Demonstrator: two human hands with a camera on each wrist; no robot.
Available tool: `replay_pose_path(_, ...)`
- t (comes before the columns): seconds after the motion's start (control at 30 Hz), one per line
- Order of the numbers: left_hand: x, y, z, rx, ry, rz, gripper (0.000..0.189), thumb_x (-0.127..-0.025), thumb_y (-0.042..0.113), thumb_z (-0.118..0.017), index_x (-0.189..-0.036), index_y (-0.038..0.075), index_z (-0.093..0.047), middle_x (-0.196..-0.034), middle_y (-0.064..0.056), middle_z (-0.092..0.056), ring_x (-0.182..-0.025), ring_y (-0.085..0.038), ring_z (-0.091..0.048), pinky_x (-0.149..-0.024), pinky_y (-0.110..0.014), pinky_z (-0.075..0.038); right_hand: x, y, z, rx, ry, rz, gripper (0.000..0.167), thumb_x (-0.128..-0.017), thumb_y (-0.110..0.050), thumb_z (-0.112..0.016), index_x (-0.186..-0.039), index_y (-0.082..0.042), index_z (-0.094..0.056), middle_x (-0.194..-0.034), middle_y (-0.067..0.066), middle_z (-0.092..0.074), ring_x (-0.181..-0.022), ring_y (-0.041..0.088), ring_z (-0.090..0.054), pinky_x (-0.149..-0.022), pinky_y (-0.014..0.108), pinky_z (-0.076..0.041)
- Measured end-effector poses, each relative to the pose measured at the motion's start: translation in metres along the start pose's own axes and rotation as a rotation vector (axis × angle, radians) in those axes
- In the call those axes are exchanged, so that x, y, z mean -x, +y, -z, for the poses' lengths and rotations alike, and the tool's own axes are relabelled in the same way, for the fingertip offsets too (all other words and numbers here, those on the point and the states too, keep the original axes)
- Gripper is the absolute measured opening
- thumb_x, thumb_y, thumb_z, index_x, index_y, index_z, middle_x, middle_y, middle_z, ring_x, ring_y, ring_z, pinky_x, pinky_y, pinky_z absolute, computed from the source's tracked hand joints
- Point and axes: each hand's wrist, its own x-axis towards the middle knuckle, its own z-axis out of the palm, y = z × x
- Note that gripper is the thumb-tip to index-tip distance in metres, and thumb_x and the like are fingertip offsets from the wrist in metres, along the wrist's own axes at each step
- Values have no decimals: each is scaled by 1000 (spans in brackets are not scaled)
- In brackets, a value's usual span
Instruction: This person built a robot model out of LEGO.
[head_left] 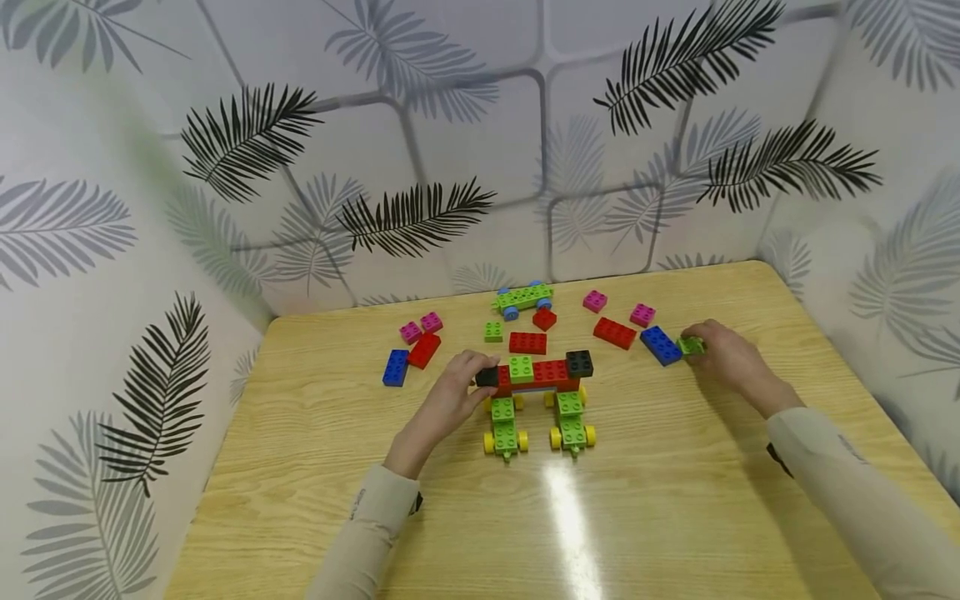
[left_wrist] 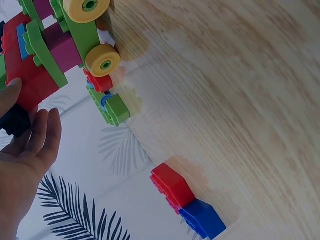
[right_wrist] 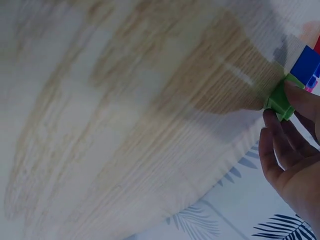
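A toy built of bricks stands mid-table: a red brick beam on green wheeled bases with yellow wheels. A green brick sits on the beam, and a black brick tops its right end. With thumb and fingers, my left hand grips the black brick at the left end. In the left wrist view, purple bricks show between the green parts. On the right, my right hand pinches a small green brick beside a blue brick.
Behind the toy lie a green wheeled base, a red brick and a small green brick. Pink bricks and a red brick lie back right. Another blue brick and red brick lie left. A patterned wall borders the table.
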Motion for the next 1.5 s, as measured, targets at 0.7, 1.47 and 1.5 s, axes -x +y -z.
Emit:
replay_pose_path(0.7, 2, -3, -3, 90, 13, 33, 40, -83, -1, -72, -120, 0, -59, -116, -12, -60, -99, -22, -59, -80, -32, -54, -7, -147, 26, -200, 331, 369, 37, -82, -11, -76, -116, -4, -66, -106, 8, -62, -88, 23, -61, -72, 44, -52)
replay_pose_path(1.47, -1, 0, -1, 76, 14, 58, 40, -83, 1, -72, -120, 1, -59, -116, -11, -60, -101, -22, -58, -81, -32, -54, -21, -198, -17, -154, 202, 487, 34, -82, -18, -78, -113, -8, -69, -105, 5, -64, -90, 18, -62, -78, 34, -54)
replay_pose_path(1.5, -1, 0, -1, 76, 16, 57, 40, -83, 0, -72, -120, 1, -59, -115, -11, -60, -101, -22, -58, -81, -32, -54, -21, -198, -17, -155, 206, 495, 34, -82, -17, -78, -113, -8, -69, -105, 5, -65, -90, 18, -62, -78, 34, -54)
